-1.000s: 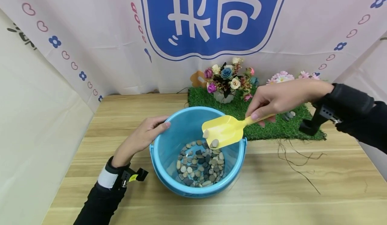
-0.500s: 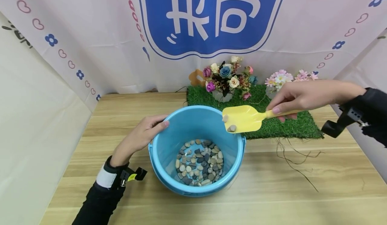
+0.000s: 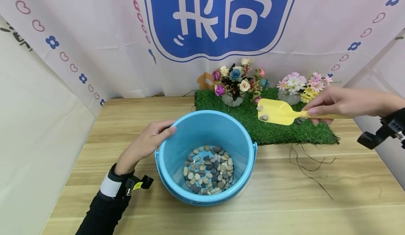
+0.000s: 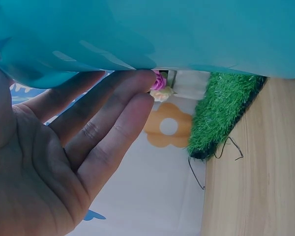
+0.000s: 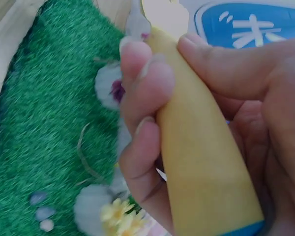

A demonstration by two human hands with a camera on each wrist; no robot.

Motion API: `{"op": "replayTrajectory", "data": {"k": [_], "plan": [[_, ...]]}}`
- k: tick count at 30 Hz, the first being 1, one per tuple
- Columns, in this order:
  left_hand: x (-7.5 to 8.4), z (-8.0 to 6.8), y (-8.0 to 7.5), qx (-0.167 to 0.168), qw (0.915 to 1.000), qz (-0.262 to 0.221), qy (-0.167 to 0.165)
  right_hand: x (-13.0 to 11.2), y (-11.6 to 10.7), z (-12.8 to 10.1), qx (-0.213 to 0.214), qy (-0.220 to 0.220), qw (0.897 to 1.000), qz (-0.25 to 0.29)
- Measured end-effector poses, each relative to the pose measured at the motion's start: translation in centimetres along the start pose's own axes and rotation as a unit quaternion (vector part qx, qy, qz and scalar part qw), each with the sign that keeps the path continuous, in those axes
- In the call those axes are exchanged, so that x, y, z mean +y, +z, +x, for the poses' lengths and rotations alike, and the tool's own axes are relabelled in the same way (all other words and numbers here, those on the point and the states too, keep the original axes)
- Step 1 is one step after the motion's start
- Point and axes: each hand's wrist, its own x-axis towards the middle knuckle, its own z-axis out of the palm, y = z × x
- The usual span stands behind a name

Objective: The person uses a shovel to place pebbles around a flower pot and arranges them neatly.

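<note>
A blue bucket (image 3: 207,201) stands on the table with several grey and tan pebbles (image 3: 210,171) on its bottom. My left hand (image 3: 153,136) holds the bucket's left rim, thumb over the edge and fingers against the outer wall; the left wrist view shows those fingers (image 4: 108,128) fairly straight. My right hand (image 3: 338,105) grips the handle of a yellow toy shovel (image 3: 276,112). Two pebbles (image 3: 263,117) lie near the front edge of its scoop, above the grass mat. In the right wrist view, fingers and thumb curl round the handle (image 5: 201,152).
Artificial grass mat (image 3: 269,135) lies behind and right of the bucket. On it stand a pot of mixed roses (image 3: 234,82) and a pot of pink, white and yellow flowers (image 3: 294,87). A few small stones (image 5: 43,211) lie on the mat. Thin dry roots (image 3: 310,171) lie on the wooden table (image 3: 300,210).
My right hand has moved right, carrying the shovel and its two pebbles from over the bucket to over the grass mat. My left hand keeps its place on the rim.
</note>
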Motion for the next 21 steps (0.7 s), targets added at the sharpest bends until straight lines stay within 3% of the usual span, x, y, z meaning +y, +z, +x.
{"op": "replayTrajectory", "data": {"k": [3,11,21], "plan": [[0.0,0.0,0.0,0.0,1.0,-0.001,0.001,1.4,0.5,-0.8,0.013,0.01,1.0,0.002],[0.1,0.0,0.0,0.0,1.0,0.001,0.004,4.4,1.9,-3.0,0.06,0.096,0.994,0.002],[0.1,0.0,0.0,0.0,1.0,0.003,0.004,8.2,3.6,-5.2,0.079,0.2,0.976,0.038]]}}
